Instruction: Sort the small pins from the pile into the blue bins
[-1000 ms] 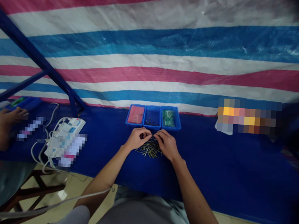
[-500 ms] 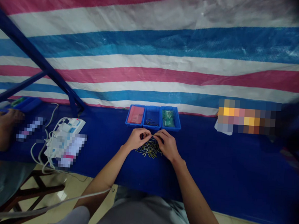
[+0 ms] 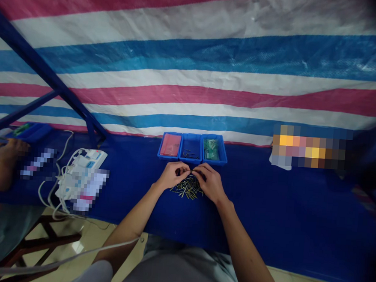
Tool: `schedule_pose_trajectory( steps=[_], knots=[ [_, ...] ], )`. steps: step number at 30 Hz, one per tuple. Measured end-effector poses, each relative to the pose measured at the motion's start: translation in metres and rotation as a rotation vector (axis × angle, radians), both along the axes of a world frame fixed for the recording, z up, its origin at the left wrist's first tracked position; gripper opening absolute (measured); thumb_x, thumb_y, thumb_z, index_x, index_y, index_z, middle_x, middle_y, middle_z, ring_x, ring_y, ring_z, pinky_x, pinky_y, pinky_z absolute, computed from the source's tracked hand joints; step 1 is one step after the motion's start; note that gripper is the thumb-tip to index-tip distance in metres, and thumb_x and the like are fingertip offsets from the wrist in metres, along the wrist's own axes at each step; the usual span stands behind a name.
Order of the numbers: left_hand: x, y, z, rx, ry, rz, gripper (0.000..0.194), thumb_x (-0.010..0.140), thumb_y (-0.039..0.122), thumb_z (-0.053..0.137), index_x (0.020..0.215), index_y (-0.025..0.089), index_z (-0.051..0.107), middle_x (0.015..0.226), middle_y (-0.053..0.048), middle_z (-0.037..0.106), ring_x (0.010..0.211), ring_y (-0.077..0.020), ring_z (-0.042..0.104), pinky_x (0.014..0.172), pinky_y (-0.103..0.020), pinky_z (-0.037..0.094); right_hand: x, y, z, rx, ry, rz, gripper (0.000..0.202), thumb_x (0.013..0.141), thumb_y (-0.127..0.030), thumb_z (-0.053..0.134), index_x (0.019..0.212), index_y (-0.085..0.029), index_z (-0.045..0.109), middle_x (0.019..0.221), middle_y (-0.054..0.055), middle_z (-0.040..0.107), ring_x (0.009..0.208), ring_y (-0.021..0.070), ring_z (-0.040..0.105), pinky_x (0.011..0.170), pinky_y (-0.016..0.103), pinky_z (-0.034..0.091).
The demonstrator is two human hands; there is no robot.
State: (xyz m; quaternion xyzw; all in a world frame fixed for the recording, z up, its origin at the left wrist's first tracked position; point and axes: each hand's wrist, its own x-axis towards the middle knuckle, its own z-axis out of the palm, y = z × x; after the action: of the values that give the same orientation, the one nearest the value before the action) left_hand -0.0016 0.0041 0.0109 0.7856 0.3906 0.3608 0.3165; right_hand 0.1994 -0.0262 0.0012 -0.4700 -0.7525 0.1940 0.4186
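My left hand (image 3: 174, 174) and my right hand (image 3: 208, 180) meet above a pile of thin, screw-like metal pieces (image 3: 188, 189) on the blue table. Between their fingertips is one thin piece (image 3: 191, 171), pinched from both sides and lying roughly level; its exact kind is too small to make out. The pile, yellowish and dark, spreads just below my hands, partly covered by them. Directly behind stand three joined blue bins: the left bin (image 3: 159, 157) holds pink-red packets, the middle bin (image 3: 190, 160) several dark thin pieces, the right bin (image 3: 224, 160) green-and-clear bags.
A white power strip (image 3: 98, 155) with tangled cables lies to the left. Beyond it a co-worker's hands (image 3: 8, 150) are busy near another blue bin (image 3: 40, 133). A striped tarp (image 3: 192, 77) hangs behind the table. Blurred-out items sit at the right rear.
Almost nothing differs. My hands hold the same pinch over the pile, with only a slight shift of the thin piece at the fingertips.
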Motion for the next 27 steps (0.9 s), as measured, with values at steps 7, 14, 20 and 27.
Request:
schedule_pose_trajectory(
  steps=[7,14,20,27],
  knots=[
    [0.001,0.0001,-0.0005,0.008,-0.001,-0.016,0.016,0.089,0.029,0.064,0.089,0.015,0.071,0.069,0.0,0.062,0.059,-0.0098,0.054,0.059,-0.022,0.039,0.0006,0.0013,-0.0049,-0.015,-0.052,0.024,0.024,0.101,-0.03,0.048,0.098,-0.023,0.071,0.099,0.005,0.068,0.087,0.0183,0.067,0.082,0.031,0.051],
    [0.0008,-0.0006,0.0004,-0.003,0.003,-0.015,0.016,0.089,0.029,0.064,0.089,0.014,0.071,0.068,0.0,0.063,0.059,-0.0098,0.053,0.059,-0.022,0.039,-0.0005,0.0016,-0.0043,0.014,-0.035,0.014,0.021,0.1,-0.029,0.052,0.097,-0.023,0.071,0.097,0.005,0.068,0.085,0.0176,0.067,0.08,0.029,0.052],
    [0.0013,-0.001,0.0015,-0.016,0.009,-0.018,0.016,0.088,0.029,0.064,0.089,0.014,0.071,0.069,-0.001,0.064,0.06,-0.0099,0.054,0.06,-0.022,0.04,0.0,0.0015,-0.0035,0.021,-0.022,0.024,0.018,0.099,-0.028,0.052,0.097,-0.022,0.069,0.097,0.005,0.067,0.087,0.0174,0.065,0.08,0.029,0.05],
    [0.0013,-0.0005,0.002,-0.025,0.015,-0.021,0.019,0.089,0.03,0.064,0.089,0.013,0.072,0.069,-0.001,0.065,0.06,-0.0101,0.054,0.059,-0.022,0.039,-0.0005,0.0009,-0.0029,0.008,-0.02,0.015,0.012,0.097,-0.024,0.055,0.094,-0.022,0.067,0.096,0.004,0.066,0.084,0.0167,0.064,0.077,0.028,0.049]
  ],
)
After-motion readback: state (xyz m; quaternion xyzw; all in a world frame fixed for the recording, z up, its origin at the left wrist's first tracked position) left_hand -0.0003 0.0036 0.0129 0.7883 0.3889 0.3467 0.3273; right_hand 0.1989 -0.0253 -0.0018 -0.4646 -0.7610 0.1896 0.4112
